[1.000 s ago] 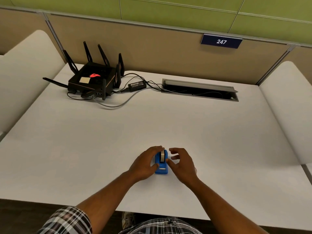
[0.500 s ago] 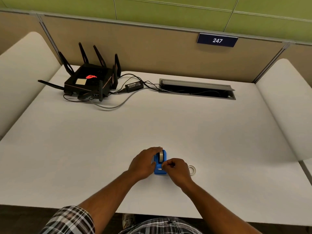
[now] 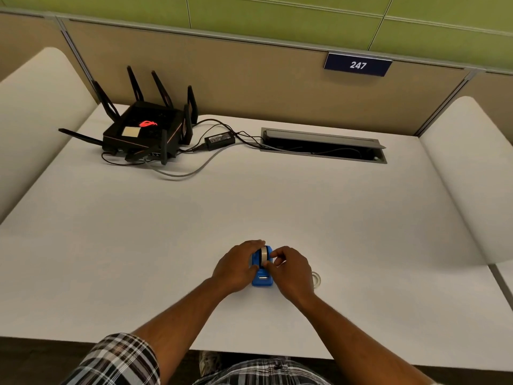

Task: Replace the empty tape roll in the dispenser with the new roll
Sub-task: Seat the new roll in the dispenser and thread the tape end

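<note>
A small blue tape dispenser (image 3: pixel 262 279) stands on the white desk (image 3: pixel 249 207) near its front edge. A tape roll (image 3: pixel 263 257) sits upright in the dispenser. My left hand (image 3: pixel 236 266) wraps the dispenser's left side and holds it. My right hand (image 3: pixel 290 269) is at the right side, its thumb and fingers pinched on the roll. A second roll, a pale thin ring (image 3: pixel 316 279), lies flat on the desk just right of my right hand, partly hidden by it.
A black router (image 3: pixel 144 132) with several antennas sits at the back left, with a power adapter (image 3: pixel 219 139) and cables beside it. An open cable tray (image 3: pixel 323 145) is set into the desk at the back. Partition walls stand behind and at both sides.
My right hand has moved from the dispenser's front end up to the roll on top. The left hand keeps its hold. The camera has shifted slightly.
</note>
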A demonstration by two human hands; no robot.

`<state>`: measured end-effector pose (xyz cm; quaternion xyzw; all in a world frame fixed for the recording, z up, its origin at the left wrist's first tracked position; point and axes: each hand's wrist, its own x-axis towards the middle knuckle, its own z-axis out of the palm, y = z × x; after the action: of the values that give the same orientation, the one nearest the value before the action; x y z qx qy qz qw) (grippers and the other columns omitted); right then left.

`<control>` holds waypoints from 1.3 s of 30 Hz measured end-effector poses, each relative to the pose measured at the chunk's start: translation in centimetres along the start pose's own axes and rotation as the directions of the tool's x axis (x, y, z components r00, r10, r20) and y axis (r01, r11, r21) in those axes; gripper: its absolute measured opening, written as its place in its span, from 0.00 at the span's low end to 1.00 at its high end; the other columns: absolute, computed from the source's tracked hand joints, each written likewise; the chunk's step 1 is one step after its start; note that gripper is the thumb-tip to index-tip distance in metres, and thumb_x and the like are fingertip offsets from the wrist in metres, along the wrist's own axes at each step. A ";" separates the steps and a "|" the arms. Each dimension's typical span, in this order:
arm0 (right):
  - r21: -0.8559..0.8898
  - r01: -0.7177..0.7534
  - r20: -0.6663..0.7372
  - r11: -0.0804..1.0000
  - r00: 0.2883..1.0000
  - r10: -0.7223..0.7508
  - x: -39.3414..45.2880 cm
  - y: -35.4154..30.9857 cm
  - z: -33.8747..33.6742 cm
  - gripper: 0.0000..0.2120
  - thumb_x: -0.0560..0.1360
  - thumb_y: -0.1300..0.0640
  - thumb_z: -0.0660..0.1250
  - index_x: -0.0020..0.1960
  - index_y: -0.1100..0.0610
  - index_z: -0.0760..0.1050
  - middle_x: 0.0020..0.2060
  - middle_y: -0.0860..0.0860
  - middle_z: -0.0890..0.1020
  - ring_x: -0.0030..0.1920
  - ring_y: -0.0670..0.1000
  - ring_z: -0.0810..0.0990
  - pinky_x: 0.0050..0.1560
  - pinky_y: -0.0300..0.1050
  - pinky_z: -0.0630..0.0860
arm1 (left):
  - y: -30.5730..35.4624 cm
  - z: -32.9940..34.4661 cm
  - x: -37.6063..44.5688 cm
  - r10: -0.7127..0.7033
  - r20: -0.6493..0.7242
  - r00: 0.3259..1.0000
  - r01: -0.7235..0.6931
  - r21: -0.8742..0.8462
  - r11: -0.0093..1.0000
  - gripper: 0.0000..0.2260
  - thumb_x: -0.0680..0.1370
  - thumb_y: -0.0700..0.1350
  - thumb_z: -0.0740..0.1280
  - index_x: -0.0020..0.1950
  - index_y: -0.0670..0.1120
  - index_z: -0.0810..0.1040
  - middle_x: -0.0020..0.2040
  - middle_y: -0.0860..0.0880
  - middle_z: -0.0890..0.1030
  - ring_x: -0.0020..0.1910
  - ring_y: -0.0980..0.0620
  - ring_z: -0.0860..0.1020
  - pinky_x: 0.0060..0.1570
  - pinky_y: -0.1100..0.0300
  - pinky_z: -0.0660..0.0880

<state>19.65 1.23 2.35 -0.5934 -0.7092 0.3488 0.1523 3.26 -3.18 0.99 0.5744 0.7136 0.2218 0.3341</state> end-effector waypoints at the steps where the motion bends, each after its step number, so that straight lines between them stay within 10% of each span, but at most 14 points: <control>1: -0.024 0.058 -0.005 0.998 0.998 -0.058 0.1 -0.1 -0.2 0.11 0.72 0.48 0.77 0.52 0.47 0.79 0.42 0.43 0.82 0.40 0.45 0.81 0.43 0.42 0.79 | 0.0 0.0 0.0 -0.005 0.001 1.000 0.005 -0.008 1.000 0.28 0.76 0.42 0.70 0.74 0.55 0.66 0.73 0.56 0.70 0.71 0.54 0.69 0.72 0.57 0.66; 5: -0.066 0.252 0.019 0.966 0.968 -0.251 0.9 -0.6 -0.9 0.15 0.73 0.50 0.77 0.58 0.50 0.80 0.48 0.44 0.82 0.41 0.43 0.82 0.43 0.32 0.75 | 0.3 0.0 0.1 -0.024 0.001 1.000 0.024 -0.032 0.999 0.27 0.76 0.44 0.70 0.73 0.55 0.67 0.72 0.55 0.72 0.70 0.53 0.72 0.70 0.54 0.69; 18: -0.334 0.428 0.184 0.840 0.903 -0.387 3.2 -2.6 -2.1 0.09 0.81 0.53 0.67 0.53 0.54 0.84 0.47 0.52 0.84 0.46 0.53 0.83 0.47 0.44 0.76 | 1.0 -0.3 0.1 -0.062 -0.010 0.998 0.062 0.016 0.998 0.24 0.77 0.44 0.70 0.71 0.56 0.69 0.70 0.55 0.74 0.67 0.51 0.73 0.66 0.57 0.69; 39: -0.476 0.438 0.230 0.762 0.899 -0.373 -1.1 -0.3 -0.1 0.07 0.81 0.55 0.66 0.58 0.54 0.78 0.53 0.51 0.81 0.50 0.51 0.80 0.46 0.43 0.72 | 0.2 -0.6 0.0 -0.057 0.005 0.998 0.057 0.006 0.998 0.30 0.75 0.47 0.71 0.74 0.58 0.65 0.73 0.56 0.70 0.71 0.53 0.70 0.70 0.55 0.68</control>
<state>19.80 0.20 2.81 -0.4220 -0.8957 0.1396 0.0156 2.94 -3.12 1.58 0.5553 0.7296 0.2083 0.3405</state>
